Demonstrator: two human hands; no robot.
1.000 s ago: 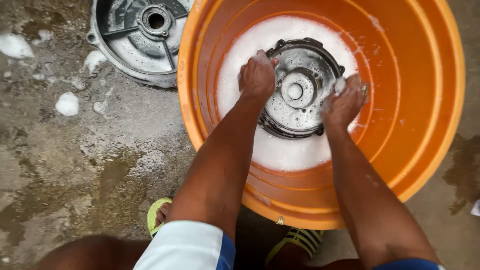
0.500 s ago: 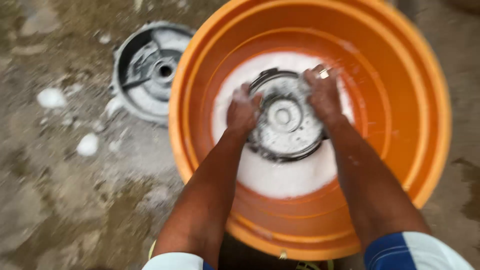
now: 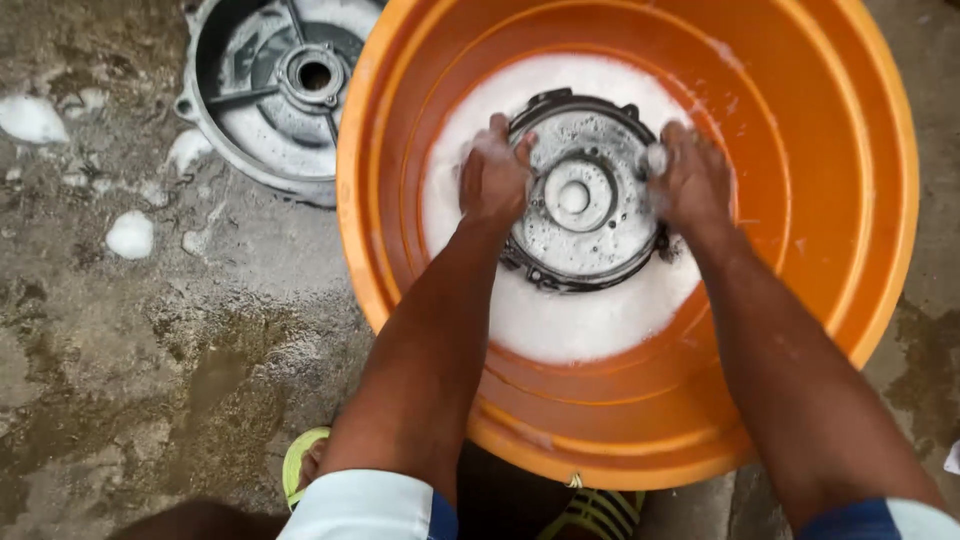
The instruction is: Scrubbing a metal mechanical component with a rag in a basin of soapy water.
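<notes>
A round grey metal cover plate (image 3: 585,200) with a raised hub lies in white soapy water inside a big orange plastic tub (image 3: 860,150). My left hand (image 3: 493,178) grips its left rim, fingers curled over the edge. My right hand (image 3: 692,180) holds the right rim, foam on the fingers. Both forearms reach down into the tub from the bottom of the view.
A second grey metal housing (image 3: 275,90) with spokes and a centre bore lies on the wet concrete at the upper left, next to the tub. Blobs of foam (image 3: 130,235) dot the ground. My green-and-yellow sandals (image 3: 300,462) show at the bottom.
The view has shifted and come closer. My hands stayed on the plate's two sides, with the plate turned slightly in the suds.
</notes>
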